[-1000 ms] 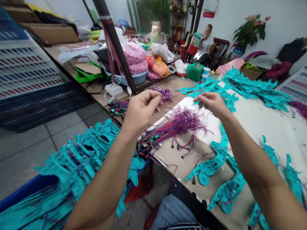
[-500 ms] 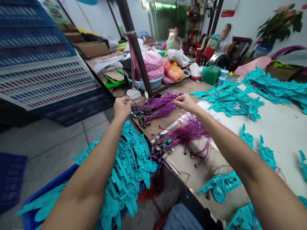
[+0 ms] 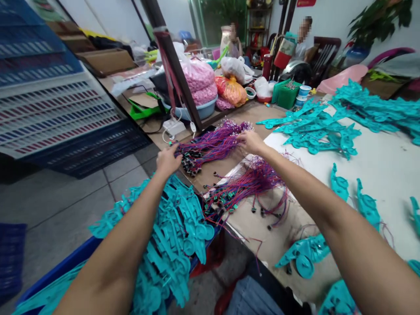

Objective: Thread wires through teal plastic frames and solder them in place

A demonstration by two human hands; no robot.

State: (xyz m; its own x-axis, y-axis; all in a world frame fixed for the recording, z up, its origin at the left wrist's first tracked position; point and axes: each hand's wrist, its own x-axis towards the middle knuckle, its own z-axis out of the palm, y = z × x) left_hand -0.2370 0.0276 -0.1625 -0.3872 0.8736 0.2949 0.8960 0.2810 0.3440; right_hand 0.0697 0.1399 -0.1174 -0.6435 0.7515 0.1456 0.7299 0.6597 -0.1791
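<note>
A bundle of thin red, blue and purple wires (image 3: 213, 144) lies across the table's far left corner, with small dark connectors at its left end. My left hand (image 3: 168, 161) is at that connector end, fingers curled against it. At the opposite end, my right hand (image 3: 250, 142) has its fingers bent onto the wires; the fingertips are partly hidden. Closer to me lies a second wire bundle (image 3: 249, 183) with green and black connectors. Below my left arm, turquoise plastic parts (image 3: 177, 218) fill a blue crate (image 3: 62, 273).
More turquoise parts (image 3: 321, 131) lie on the table (image 3: 393, 168). A dark post (image 3: 179, 74) rises behind the wires, beside a white power strip (image 3: 173, 127). Stacked crates (image 3: 62, 109) stand left. Bags of pink pieces (image 3: 200, 81) sit behind. Two people are in the background.
My left hand has come down onto the connector end of the far bundle. My right hand stays at the other end, and the bundle looks more gathered. The camera view has tilted down slightly.
</note>
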